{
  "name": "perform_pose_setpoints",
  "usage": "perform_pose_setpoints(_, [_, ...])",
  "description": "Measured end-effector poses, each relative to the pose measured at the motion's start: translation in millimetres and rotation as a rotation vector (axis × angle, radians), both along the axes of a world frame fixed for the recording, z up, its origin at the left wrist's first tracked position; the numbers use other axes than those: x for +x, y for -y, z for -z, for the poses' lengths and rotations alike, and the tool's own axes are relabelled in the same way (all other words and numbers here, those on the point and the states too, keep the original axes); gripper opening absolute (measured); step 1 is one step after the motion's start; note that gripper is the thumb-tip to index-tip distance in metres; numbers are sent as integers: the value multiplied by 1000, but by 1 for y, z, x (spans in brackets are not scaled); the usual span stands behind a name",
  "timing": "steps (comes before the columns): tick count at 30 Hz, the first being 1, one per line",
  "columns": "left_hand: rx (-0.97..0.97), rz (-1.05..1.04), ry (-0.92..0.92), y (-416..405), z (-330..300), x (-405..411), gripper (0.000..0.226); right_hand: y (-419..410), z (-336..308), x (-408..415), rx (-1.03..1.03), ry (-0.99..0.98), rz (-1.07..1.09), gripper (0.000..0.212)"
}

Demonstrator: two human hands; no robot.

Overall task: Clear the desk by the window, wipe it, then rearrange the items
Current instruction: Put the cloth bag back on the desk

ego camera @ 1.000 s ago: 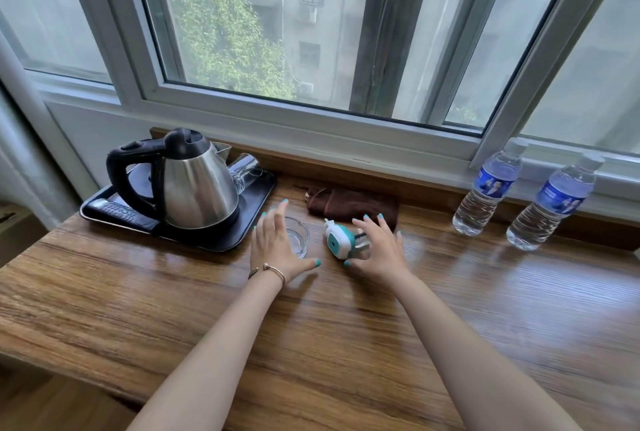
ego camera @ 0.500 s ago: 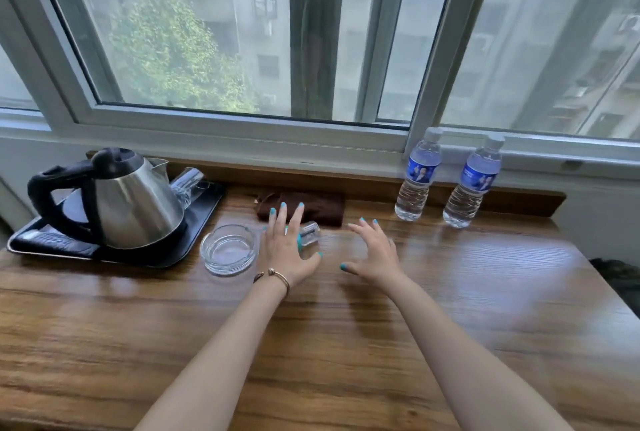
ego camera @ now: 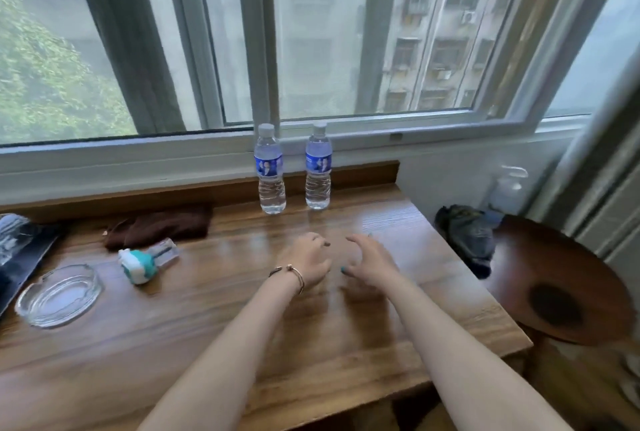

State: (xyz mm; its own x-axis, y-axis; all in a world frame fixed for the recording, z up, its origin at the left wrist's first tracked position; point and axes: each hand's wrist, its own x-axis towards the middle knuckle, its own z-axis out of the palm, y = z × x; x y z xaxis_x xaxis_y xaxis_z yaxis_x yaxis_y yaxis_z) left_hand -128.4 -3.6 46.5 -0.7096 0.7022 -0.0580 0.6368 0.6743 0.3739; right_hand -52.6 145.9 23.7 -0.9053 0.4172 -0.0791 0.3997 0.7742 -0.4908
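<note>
Soft, even daylight from the window.
Pale glare across the tabletop; motion blur throughout, faint shadows, frame lines bowed at the edges.

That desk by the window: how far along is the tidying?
Barely begun. Nothing looks cleared: the two water bottles, brown cloth, teal-and-white gadget and glass ashtray all sit on the desk. The left hand and right hand hold nothing, hovering near the bottles. Clearing, wiping and rearranging remain.
</note>
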Motion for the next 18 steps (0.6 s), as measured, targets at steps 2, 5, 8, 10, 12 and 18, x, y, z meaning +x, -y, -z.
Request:
perform_pose_setpoints(2, [-33, 51, -28, -35, -2, 20, 51, -28, -3, 27, -23, -6, 63, 68])
perform_pose_setpoints(5, [-74, 136, -7, -88, -2, 48, 56, -68, -7, 67, -53, -31, 134, 66])
perform_pose_setpoints(8, [-106, 191, 21, -138, 3, 75, 59, -109, -8, 110, -42, -35, 197, 64])
perform_pose_setpoints(10, [-126, 230, 11, -167, 4, 95, 57, -135, -8, 138, -41, -29, 244, 62])
perform_pose_setpoints(12, [-127, 267, 1, -190, 8, 110, 54, -158, -7, 164, -43, -28, 305, 59])
perform_pose_setpoints(18, [-160, 400, -52, -251, 12, 151, 49, -205, -3, 230, -92, -10, 462, 54])
